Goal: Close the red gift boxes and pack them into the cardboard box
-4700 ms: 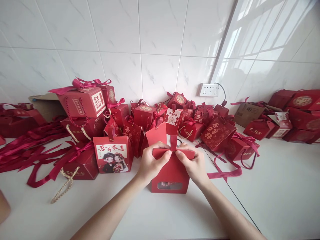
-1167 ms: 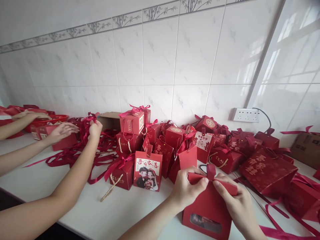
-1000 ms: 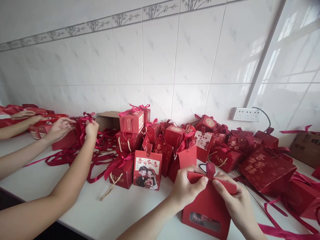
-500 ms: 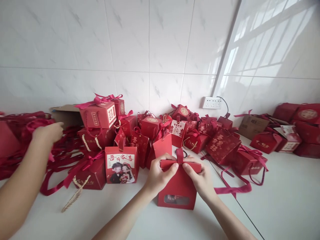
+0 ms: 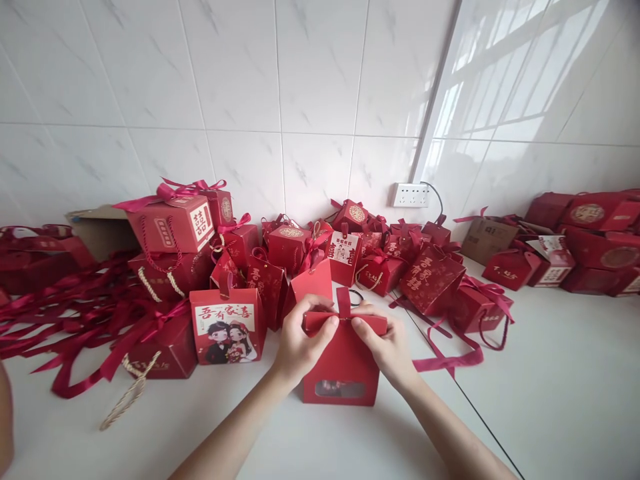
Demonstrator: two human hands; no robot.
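White surface (image 5: 560, 373): both hands (image 5: 306, 339) pinch 1 red box (image 5: 340, 362) by its top fold; apparent closing step, next needing even pressure.

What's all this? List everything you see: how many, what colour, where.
table: one, white, foreground
tiled wall: one, white, behind
socket strip: one, white, low on wall
cable: one, black, at socket strip
windowed gift box: one, red, centre front
strap: one, dark red, atop that box
loop: one, black, behind that box
couple-print gift boxes: at least two, red and white, left of and behind that box
other gift boxes: many, red, along wall
ribbons: many, crimson, loose or tied on boxes
rope handles: several, cream or red, on boxes
cardboard boxes: two, brown, rear left and right
another person's arm: part, bare, left edge
left hand: one, bare, pinching windowed box's top
right hand: one, bare, likewise
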